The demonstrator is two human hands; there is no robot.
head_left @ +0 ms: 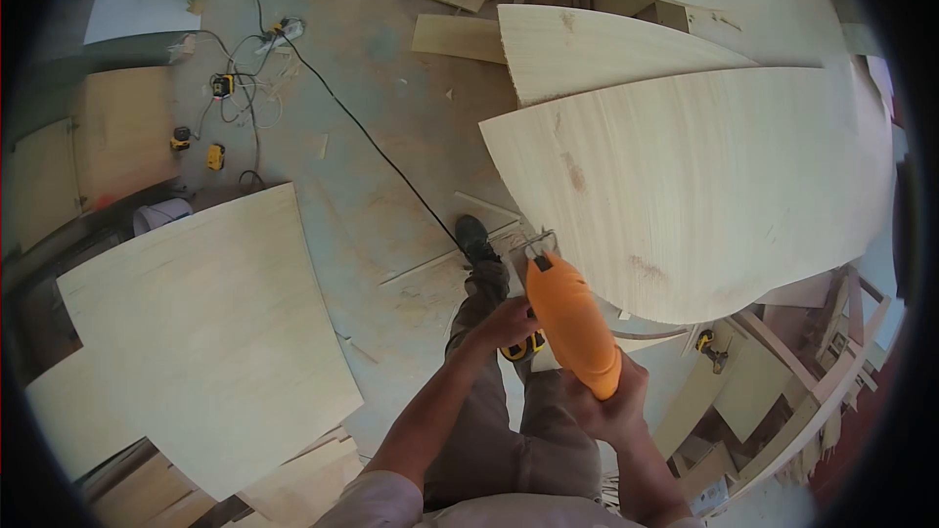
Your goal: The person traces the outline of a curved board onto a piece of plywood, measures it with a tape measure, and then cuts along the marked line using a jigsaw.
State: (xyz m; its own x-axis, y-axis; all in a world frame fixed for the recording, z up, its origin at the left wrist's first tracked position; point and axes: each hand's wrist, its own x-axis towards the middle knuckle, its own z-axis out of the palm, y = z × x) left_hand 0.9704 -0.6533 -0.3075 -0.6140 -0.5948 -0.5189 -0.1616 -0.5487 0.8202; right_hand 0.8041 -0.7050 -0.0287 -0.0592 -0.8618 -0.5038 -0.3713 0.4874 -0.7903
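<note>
An orange jigsaw [574, 323] is tilted at the near left edge of a large pale plywood sheet [675, 186], its metal shoe by the sheet's edge. Round the rear of the jigsaw my right hand [614, 403] is closed. My left hand [509, 323] is closed against the tool's left side, further forward; its fingertips are partly hidden. Just below that hand shows a yellow-and-black object [523, 345], too covered to name. The blade and its contact with the wood cannot be made out.
A black cord [372, 142] runs across the floor to my shoe [473, 238]. Another plywood sheet [215, 323] lies left. Yellow-black batteries or chargers [223, 86] sit among cables. At right stand a curved wooden frame [831, 401] and a yellow-black power tool [712, 350].
</note>
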